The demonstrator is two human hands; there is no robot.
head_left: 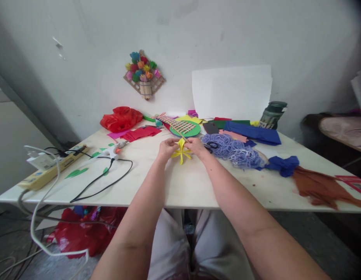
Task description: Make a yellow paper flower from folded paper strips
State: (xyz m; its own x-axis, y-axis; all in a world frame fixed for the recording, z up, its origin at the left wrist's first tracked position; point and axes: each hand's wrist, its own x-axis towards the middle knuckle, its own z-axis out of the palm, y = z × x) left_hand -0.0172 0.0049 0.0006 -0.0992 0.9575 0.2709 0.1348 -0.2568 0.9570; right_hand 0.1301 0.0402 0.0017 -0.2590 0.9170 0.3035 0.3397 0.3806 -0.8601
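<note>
A yellow paper flower (181, 152) with several narrow petals hangs between my two hands just above the table's middle. My left hand (168, 149) pinches it at the upper left, fingertips closed. From the other side my right hand (195, 147) grips its upper right, fingers closed too. A thin wooden stick (182, 135) slants from beside my right fingers toward a stick lattice; whether those fingers hold it, I cannot tell. The lattice (184, 127) lies on a round green disc (197, 131) right behind my hands. Black-handled scissors (211, 145) rest beside my right hand, partly under purple yarn.
A tangle of purple yarn (227, 149), blue paper (253, 133) and brown crepe paper (320, 186) lie to the right. A glue gun (112, 151) with a looping cable and a power strip (49, 171) occupy the left. A dark bottle (272, 115) stands at the back right.
</note>
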